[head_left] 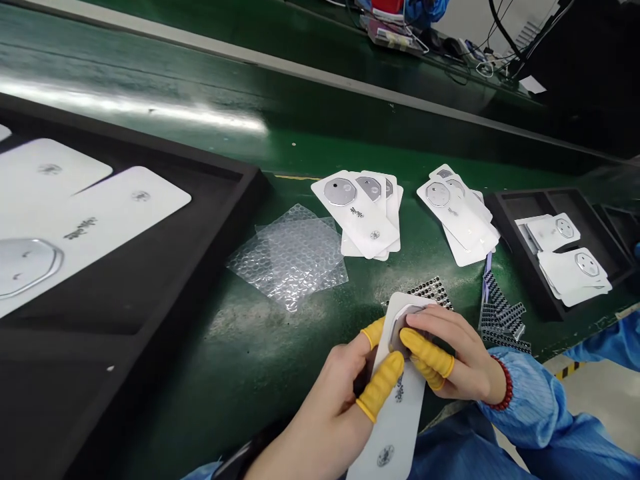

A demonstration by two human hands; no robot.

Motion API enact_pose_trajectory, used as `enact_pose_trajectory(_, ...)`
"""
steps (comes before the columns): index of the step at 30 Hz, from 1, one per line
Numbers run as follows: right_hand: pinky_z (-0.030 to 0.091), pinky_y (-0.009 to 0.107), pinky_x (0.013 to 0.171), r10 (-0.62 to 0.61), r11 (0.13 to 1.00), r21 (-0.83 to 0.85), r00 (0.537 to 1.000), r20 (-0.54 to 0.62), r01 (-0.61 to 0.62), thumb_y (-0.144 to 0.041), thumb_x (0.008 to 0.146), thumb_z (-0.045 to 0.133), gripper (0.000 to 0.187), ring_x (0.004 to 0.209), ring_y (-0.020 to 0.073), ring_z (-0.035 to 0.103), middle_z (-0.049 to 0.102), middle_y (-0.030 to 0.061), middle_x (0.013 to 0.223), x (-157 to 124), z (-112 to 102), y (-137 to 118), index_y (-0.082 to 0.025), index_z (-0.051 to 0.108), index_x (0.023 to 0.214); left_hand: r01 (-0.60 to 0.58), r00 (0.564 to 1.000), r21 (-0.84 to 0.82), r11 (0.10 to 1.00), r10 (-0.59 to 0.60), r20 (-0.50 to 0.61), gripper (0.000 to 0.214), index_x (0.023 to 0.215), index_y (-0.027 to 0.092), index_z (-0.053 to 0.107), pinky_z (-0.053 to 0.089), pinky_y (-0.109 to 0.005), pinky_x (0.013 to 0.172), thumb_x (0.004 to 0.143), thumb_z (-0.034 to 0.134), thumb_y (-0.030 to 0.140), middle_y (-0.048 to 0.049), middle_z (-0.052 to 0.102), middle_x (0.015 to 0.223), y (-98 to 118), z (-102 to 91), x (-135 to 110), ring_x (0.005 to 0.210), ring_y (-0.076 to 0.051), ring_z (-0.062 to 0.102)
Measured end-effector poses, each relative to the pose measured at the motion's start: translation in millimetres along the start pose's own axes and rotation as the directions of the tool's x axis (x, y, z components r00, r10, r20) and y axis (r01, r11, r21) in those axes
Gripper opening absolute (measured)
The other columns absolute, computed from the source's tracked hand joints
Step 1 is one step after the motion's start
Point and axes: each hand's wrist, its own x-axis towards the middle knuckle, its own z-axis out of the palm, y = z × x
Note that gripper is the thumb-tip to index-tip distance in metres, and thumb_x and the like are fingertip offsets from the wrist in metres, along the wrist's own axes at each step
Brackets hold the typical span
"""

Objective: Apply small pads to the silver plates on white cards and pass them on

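Observation:
My left hand (340,400), with yellow finger cots on thumb and finger, grips the edges of a long white panel (400,427). The panel is tilted, its printed face turned up toward me. Near its upper end sits a grey octagonal piece (397,333) with a shiny rim. My right hand (463,353), also in yellow cots, has its fingers closed at that piece and partly covers it. Whether the octagonal piece is fixed to the panel cannot be made out. Just behind the panel lies a sheet of small black round pads (435,291).
Bubble wrap sheets (300,257) lie on the green bench. Behind are two fanned stacks of similar panels, a left stack (367,223) and a right stack (453,227). Black trays, a left tray (220,233) and a right tray (535,280), hold more. Dotted strips (503,320) lie at right; a blue sleeve (610,343) shows beyond.

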Motion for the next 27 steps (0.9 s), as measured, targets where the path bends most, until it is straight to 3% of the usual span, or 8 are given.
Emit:
enact_pose_trajectory(5, 0.059, 0.037, 0.092, 0.031, 0.999, 0.006, 0.999, 0.034, -0.031, -0.017, 0.09, 0.053, 0.023, 0.111, 0.0212, 0.063, 0.065, 0.0127, 0.115, -5, -4, 0, -0.016, 0.066, 0.11, -0.05, 0.998, 0.109, 0.993, 0.053, -0.027, 0.034, 0.097, 0.021, 0.072, 0.052, -0.03, 0.06, 0.082, 0.058, 0.048, -0.0072, 0.068, 0.077, -1, -1.1, -3, 0.07, -0.021, 0.058)
enact_pose_trajectory(9, 0.059, 0.039, 0.093, 0.048, 0.999, -0.016, 0.998, 0.046, -0.047, -0.019, 0.089, 0.056, 0.025, 0.113, 0.0219, 0.062, 0.063, 0.0125, 0.121, -6, -5, -1, -0.018, 0.066, 0.113, -0.138, 0.985, 0.177, 0.974, 0.153, -0.076, 0.024, 0.091, 0.025, 0.074, 0.052, -0.027, 0.059, 0.082, 0.058, 0.041, -0.005, 0.07, 0.076, -3, -2.1, -6, 0.068, -0.021, 0.06)
enact_pose_trajectory(12, 0.06, 0.041, 0.091, 0.019, 0.999, -0.045, 0.999, 0.04, -0.017, -0.014, 0.09, 0.051, 0.028, 0.117, 0.0238, 0.06, 0.063, 0.016, 0.121, -3, -4, -3, -0.013, 0.064, 0.114, -0.197, 0.969, 0.2, 0.96, 0.222, -0.112, 0.017, 0.086, 0.026, 0.074, 0.05, -0.024, 0.055, 0.08, 0.058, 0.03, -0.0027, 0.068, 0.07, -5, -3.1, -6, 0.064, -0.019, 0.059)
enact_pose_trajectory(17, 0.059, 0.045, 0.093, -0.025, 1.0, -0.014, 0.997, 0.074, 0.026, -0.004, 0.089, 0.039, 0.031, 0.127, 0.0297, 0.051, 0.061, 0.0249, 0.118, 2, 3, -8, 0.0, 0.06, 0.113, -0.134, 0.978, 0.195, 0.972, 0.162, -0.135, 0.012, 0.072, 0.023, 0.068, 0.045, -0.024, 0.05, 0.077, 0.059, 0.029, -0.0022, 0.06, 0.061, -10, -3.5, -3, 0.058, -0.018, 0.053)
enact_pose_trajectory(21, 0.056, 0.045, 0.095, 0.058, 0.994, 0.087, 0.997, 0.041, -0.061, -0.006, 0.092, 0.039, 0.03, 0.127, 0.0275, 0.05, 0.059, 0.0226, 0.118, 1, 8, -6, -0.003, 0.058, 0.115, -0.097, 0.985, 0.123, 0.988, 0.113, -0.127, 0.015, 0.074, 0.021, 0.068, 0.046, -0.025, 0.056, 0.078, 0.061, 0.034, -0.0019, 0.062, 0.062, -2, -0.9, 0, 0.06, -0.018, 0.053)
enact_pose_trajectory(25, 0.054, 0.043, 0.096, 0.163, 0.946, 0.285, 0.987, 0.001, -0.156, -0.012, 0.095, 0.042, 0.028, 0.119, 0.0221, 0.055, 0.058, 0.0173, 0.12, 3, 10, 0, -0.011, 0.057, 0.119, -0.011, 1.0, -0.147, 0.989, 0.009, -0.014, 0.03, 0.088, 0.019, 0.069, 0.049, -0.023, 0.054, 0.078, 0.065, 0.047, -0.0019, 0.066, 0.069, 12, 1.3, 8, 0.06, -0.015, 0.055)
enact_pose_trajectory(27, 0.052, 0.045, 0.097, 0.21, 0.933, 0.302, 0.977, -0.019, -0.195, -0.013, 0.095, 0.044, 0.028, 0.121, 0.0219, 0.054, 0.056, 0.0166, 0.123, 5, 11, 0, -0.014, 0.057, 0.12, 0.053, 0.998, -0.255, 0.965, -0.055, 0.002, 0.04, 0.094, 0.019, 0.069, 0.049, -0.021, 0.052, 0.073, 0.071, 0.053, -0.0015, 0.068, 0.07, 14, -0.1, 11, 0.06, -0.015, 0.058)
